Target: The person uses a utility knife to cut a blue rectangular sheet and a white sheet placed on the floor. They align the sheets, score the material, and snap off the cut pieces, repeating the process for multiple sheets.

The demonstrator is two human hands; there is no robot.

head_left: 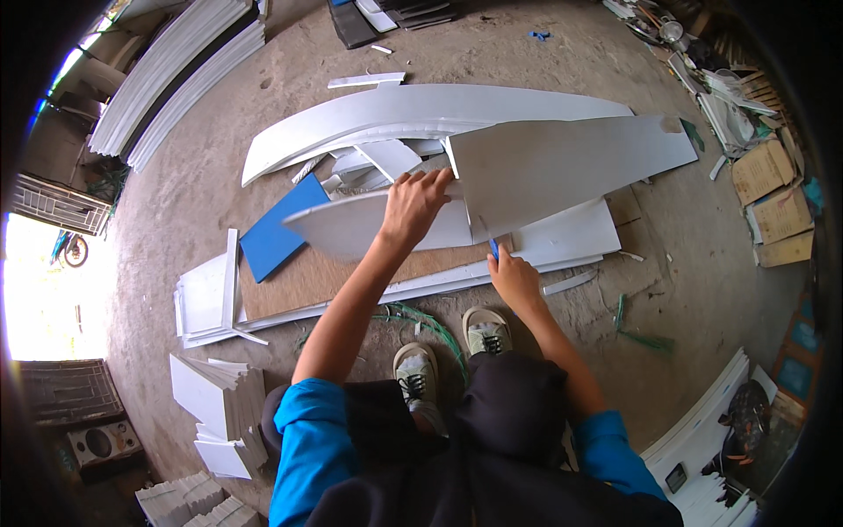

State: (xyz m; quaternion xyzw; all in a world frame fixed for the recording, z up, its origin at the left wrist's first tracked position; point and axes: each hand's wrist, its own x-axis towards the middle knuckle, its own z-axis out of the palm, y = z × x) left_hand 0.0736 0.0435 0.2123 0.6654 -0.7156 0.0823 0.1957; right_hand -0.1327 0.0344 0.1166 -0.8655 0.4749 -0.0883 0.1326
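Observation:
A large white board (571,167) is raised at a tilt over the pile in front of me. My left hand (418,206) is closed on its left edge, near a narrower, curved white piece (378,227) that is slightly blurred and extends to the left. Whether these two pieces are still joined, I cannot tell. Lower down, my right hand (516,279) grips a blue-handled cutter (494,249) by the board's lower left corner; its blade is hard to make out. Beneath lie a brown wooden board (303,285) and a blue panel (283,227).
White sheets (562,235) lie under the wooden board, and a long curved white board (421,110) lies beyond. Stacked white pieces (219,400) stand at lower left. Green strapping (430,323) loops by my shoes (486,332). Cardboard boxes (762,171) are at far right.

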